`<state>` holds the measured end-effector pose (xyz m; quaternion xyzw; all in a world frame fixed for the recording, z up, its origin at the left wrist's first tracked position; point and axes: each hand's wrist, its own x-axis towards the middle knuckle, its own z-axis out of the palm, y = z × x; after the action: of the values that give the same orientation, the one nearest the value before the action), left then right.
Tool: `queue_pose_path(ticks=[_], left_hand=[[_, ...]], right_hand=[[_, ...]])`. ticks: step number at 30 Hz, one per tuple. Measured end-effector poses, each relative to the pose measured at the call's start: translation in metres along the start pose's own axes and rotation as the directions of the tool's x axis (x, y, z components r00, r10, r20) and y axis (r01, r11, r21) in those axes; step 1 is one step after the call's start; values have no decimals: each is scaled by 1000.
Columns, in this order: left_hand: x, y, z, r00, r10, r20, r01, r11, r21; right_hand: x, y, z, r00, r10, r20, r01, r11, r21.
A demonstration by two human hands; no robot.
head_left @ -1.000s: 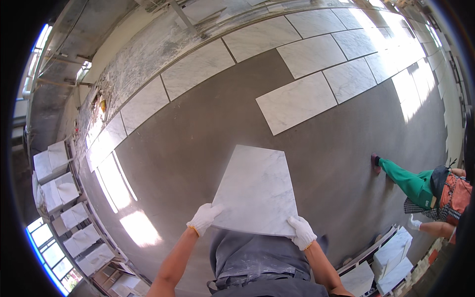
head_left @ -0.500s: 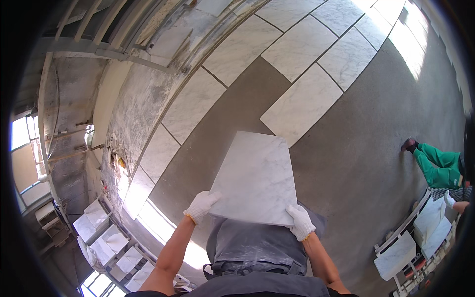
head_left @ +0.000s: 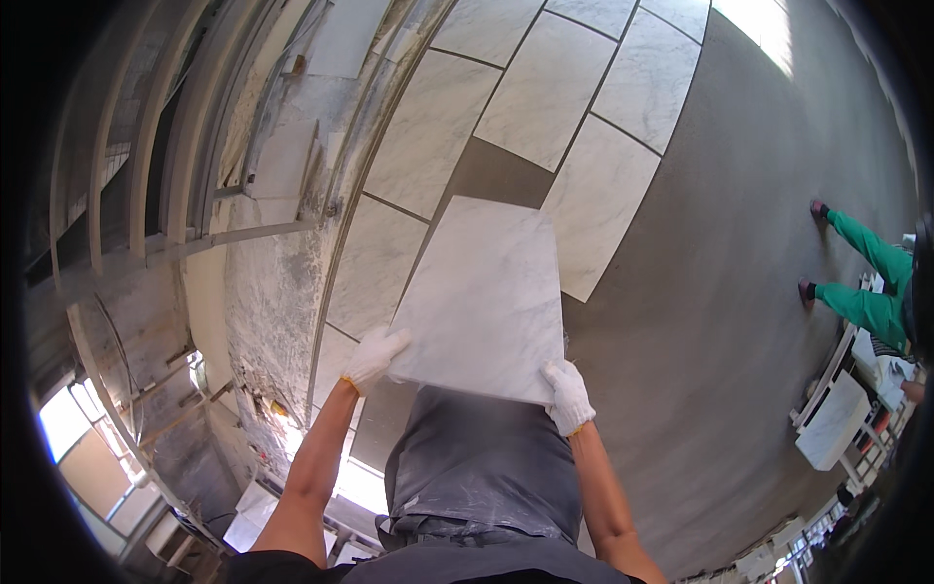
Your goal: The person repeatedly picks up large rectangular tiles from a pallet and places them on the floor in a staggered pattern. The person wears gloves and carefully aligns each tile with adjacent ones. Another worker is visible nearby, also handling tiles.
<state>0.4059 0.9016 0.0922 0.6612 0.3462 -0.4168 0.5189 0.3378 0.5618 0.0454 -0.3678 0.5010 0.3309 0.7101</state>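
Note:
A white marble-patterned slab point(head_left: 484, 302) is held up in front of my body, its far edge over the floor. My left hand point(head_left: 377, 356), in a white knit glove, grips its left edge near the close corner. At the right near corner my gloved right hand point(head_left: 567, 396) is closed on the slab, with the thumb on top. The fingers beneath the slab are hidden. Beyond it lies a strip of bare grey floor point(head_left: 501, 175) between laid marble tiles. One laid tile point(head_left: 601, 209) is to the right of this strip, another point(head_left: 375, 263) to the left.
Rows of laid tiles point(head_left: 545, 88) run toward the far end, with dark gaps between them. A worn wall point(head_left: 268, 273) and a metal rail point(head_left: 263, 234) line the left. At right, a person in green trousers point(head_left: 856, 292) is beside a rack holding slabs point(head_left: 835, 419).
My view has turned, and the slab in both hands now points toward the bare strip. The person in green has shifted their legs apart at the right.

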Motion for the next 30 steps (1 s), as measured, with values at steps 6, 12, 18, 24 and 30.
queue_pose_path(ticks=[6, 12, 18, 24, 30], left_hand=[[62, 42, -45, 998, 38, 58, -45, 993, 113], [111, 78, -69, 992, 69, 104, -86, 983, 163], [130, 96, -71, 993, 73, 89, -92, 970, 226], [148, 106, -74, 990, 70, 125, -95, 973, 209], [160, 117, -77, 991, 55, 123, -82, 971, 223]], right_hand=[[42, 2, 38, 989, -139, -54, 141, 989, 43], [83, -1, 66, 981, -168, -93, 173, 984, 49], [101, -9, 71, 979, -179, -97, 185, 981, 57], [117, -9, 72, 984, -157, -85, 163, 984, 70], [135, -4, 74, 985, -142, -98, 152, 982, 113]])
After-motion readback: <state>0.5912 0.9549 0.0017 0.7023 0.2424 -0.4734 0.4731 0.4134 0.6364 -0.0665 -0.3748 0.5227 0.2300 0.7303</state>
